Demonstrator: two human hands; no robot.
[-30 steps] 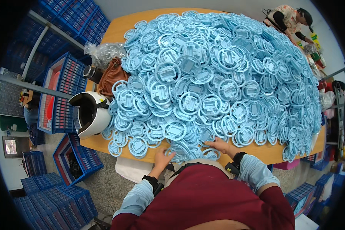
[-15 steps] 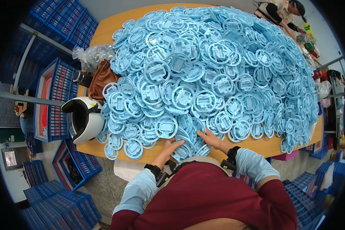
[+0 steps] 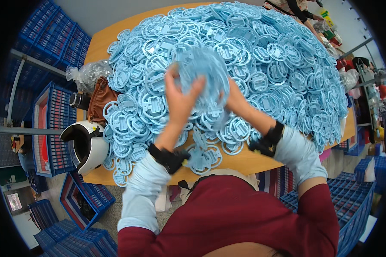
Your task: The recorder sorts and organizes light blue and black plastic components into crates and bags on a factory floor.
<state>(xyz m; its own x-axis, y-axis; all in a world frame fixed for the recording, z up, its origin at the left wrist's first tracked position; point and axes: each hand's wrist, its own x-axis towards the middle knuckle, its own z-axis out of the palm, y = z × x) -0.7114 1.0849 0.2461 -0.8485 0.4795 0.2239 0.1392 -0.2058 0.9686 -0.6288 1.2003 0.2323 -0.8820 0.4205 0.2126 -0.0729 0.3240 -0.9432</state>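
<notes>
A great heap of light blue round plastic parts (image 3: 261, 81), ring-shaped with a rectangular middle, covers the wooden table (image 3: 109, 32). Between my hands, raised over the near side of this heap, is a bunch of the same round parts (image 3: 208, 70), smeared by motion. My left hand (image 3: 180, 94) grips the bunch's left side with thumb and fingers curled. On the opposite side my right hand (image 3: 233, 98) holds it, its fingers mostly hidden behind the parts. Several loose parts (image 3: 203, 158) lie at the table's near edge, below my hands.
Left of the heap are a white helmet (image 3: 99, 147), a brown leather bag (image 3: 99, 103), a dark bottle (image 3: 78, 100) and a clear plastic bag (image 3: 89, 76). Blue crates (image 3: 58, 124) stand along the left side, more (image 3: 351, 197) at right. Another person's arm (image 3: 298, 10) shows at the far right.
Both hands have lifted from the table's near edge, up and forward over the heap, with a bunch of round parts between them. The view has shifted slightly.
</notes>
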